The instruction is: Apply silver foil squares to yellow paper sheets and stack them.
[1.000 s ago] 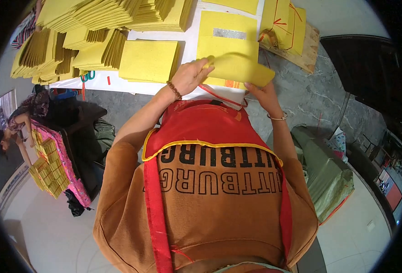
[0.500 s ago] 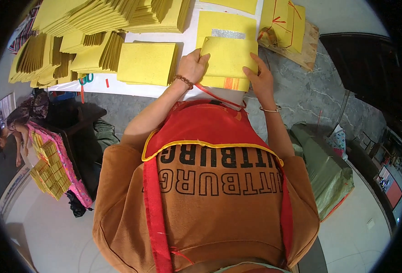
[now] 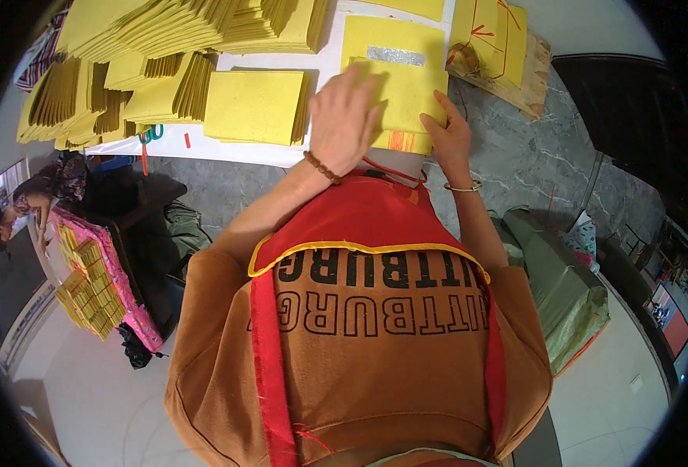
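A folded sheet of yellow paper (image 3: 410, 101) lies at the near edge of the table, over another yellow sheet (image 3: 394, 35) that bears a silver patch. An orange-striped strip (image 3: 410, 142) shows below the folded edge. My left hand (image 3: 342, 117) lies flat across the paper's left edge, fingers stretched out and slightly blurred. At the right edge, my right hand (image 3: 450, 138) pinches the paper between thumb and forefinger. Just left of my left hand is a neat stack of folded yellow paper (image 3: 252, 107).
Fanned stacks of yellow paper (image 3: 180, 31) fill the table's left side. Green-handled scissors (image 3: 151, 134) lie at the near edge. A red-tied yellow bundle (image 3: 492, 35) rests on a wooden board (image 3: 534, 78) at right. Another person (image 3: 28, 210) sits far left beside small yellow bundles (image 3: 91, 284).
My left hand has let go of the paper's left edge and spread flat, its fingers reaching farther over the sheet. My right hand keeps its hold on the right edge.
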The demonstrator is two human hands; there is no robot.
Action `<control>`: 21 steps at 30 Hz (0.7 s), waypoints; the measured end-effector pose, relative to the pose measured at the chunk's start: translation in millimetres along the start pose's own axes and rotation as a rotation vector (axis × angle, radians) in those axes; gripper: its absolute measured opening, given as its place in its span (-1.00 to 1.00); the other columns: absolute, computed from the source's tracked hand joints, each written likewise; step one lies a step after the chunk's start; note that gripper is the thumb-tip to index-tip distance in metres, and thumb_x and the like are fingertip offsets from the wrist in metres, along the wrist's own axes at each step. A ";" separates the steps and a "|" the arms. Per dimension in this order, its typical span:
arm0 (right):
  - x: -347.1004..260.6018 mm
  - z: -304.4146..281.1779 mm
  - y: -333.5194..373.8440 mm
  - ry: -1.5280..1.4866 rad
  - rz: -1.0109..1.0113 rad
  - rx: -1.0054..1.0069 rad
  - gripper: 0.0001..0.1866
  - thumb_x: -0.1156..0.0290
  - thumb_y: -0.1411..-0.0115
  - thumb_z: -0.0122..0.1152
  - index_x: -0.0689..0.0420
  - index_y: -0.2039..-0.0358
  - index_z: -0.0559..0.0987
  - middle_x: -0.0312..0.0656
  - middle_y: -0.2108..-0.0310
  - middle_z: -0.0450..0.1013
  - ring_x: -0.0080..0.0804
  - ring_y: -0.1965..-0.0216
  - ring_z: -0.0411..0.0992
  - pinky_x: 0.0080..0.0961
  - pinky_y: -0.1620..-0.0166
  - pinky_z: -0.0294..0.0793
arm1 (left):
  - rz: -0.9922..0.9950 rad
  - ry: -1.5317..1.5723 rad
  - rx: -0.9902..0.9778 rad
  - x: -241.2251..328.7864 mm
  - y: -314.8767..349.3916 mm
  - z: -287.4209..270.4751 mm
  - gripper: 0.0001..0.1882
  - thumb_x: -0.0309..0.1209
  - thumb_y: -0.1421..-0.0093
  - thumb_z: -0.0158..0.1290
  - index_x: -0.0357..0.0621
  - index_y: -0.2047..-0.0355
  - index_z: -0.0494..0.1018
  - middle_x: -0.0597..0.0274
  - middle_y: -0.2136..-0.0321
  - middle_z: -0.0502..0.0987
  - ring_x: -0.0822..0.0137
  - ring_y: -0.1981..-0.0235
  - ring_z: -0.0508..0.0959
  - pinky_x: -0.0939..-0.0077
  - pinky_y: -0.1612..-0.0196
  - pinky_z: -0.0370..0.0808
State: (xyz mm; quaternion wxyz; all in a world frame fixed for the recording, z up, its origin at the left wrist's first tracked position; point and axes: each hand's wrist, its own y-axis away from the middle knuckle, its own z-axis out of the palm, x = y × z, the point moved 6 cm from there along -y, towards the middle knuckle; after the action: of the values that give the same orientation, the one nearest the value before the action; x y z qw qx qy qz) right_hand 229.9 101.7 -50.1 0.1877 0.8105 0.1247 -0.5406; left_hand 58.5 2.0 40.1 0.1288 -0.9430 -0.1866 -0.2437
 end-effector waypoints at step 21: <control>-22.2 35.9 45.7 0.826 -0.535 -0.137 -0.33 -0.01 -0.13 -0.03 0.17 -0.14 0.22 -0.16 -0.24 0.02 -0.22 -0.28 -0.10 0.39 -0.08 -0.25 | 0.507 -0.270 -0.107 -2.7 -13.1 76.0 -0.40 0.03 -0.13 -0.11 0.12 -0.15 0.19 0.02 -0.16 0.14 0.00 -0.17 0.10 0.02 -0.16 0.02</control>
State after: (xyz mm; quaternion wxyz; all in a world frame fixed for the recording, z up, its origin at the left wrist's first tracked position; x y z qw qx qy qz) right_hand 210.1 44.9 -34.3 0.0303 0.8824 0.4275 -0.1943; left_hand 82.1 38.3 -23.8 0.1097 -0.9889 0.0525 -0.0855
